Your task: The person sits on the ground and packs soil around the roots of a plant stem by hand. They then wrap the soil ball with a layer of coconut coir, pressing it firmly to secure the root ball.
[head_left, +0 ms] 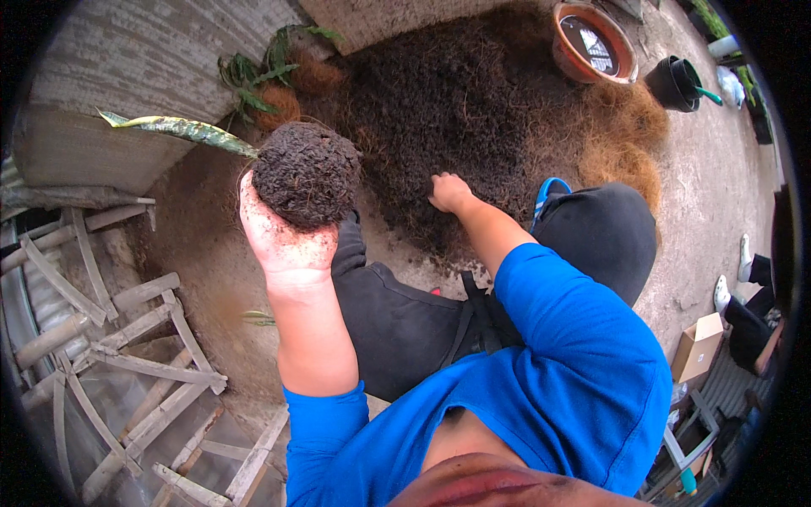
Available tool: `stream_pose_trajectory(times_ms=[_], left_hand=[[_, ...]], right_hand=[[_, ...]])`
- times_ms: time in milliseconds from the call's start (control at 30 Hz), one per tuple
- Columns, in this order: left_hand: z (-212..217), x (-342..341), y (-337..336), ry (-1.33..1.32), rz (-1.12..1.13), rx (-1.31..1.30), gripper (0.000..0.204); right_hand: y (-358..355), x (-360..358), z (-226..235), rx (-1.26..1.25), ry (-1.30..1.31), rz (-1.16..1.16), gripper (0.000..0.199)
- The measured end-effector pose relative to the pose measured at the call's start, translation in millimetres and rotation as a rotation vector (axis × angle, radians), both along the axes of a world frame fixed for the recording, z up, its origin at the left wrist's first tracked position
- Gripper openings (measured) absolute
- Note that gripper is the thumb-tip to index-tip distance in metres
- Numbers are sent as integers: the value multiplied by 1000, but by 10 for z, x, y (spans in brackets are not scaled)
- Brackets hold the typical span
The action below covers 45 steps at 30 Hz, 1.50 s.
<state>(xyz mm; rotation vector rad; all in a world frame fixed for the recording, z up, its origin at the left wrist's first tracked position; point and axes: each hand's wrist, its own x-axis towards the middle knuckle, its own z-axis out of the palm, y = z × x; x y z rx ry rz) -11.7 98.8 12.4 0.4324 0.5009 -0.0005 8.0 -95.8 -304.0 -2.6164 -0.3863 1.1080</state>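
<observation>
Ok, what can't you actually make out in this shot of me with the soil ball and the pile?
Head view only:
- Left hand: fingers hidden behind the soil ball.
- Right hand: fingertips lost against the soil pile.
- Plant leaf: its base buried in the ball.
- Terracotta pot: contents too small to tell.
- Person at right edge: cut off.

I am wearing a bright blue shirt (583, 372) and black trousers (405, 321); the soil ball (306, 173) is showing dark brown, its leaf (182, 128) mottled green-yellow.

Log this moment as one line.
left hand: holds root ball | right hand: in soil pile | clay pot: behind pile
</observation>
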Motion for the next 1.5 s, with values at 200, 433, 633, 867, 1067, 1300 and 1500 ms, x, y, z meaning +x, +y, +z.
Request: stream_pose_trajectory(times_ms=[200,433,633,867,1067,1300,1500], left_hand=[[3,36,-88,27,-6,57,34],[5,38,-137,22,-30,41,34],[3,48,-210,5,-40,45,36],[-41,48,-183,12,-35,48,33],[-6,53,-241,-12,-39,20,34],[117,74,-396,78,13,86,36],[47,151,-555,95,10,105,38]], right_hand=[[-72,29,-132,46,-25,72,48],[-76,-19,214,18,-5,97,48],[-73,-66,256,8,-40,85,48],[-194,1,111,247,-18,-70,48],[-309,154,159,600,231,-545,48],[-113,297,1115,1183,652,-1316,27],[-126,476,1489,1438,715,-1313,19]])
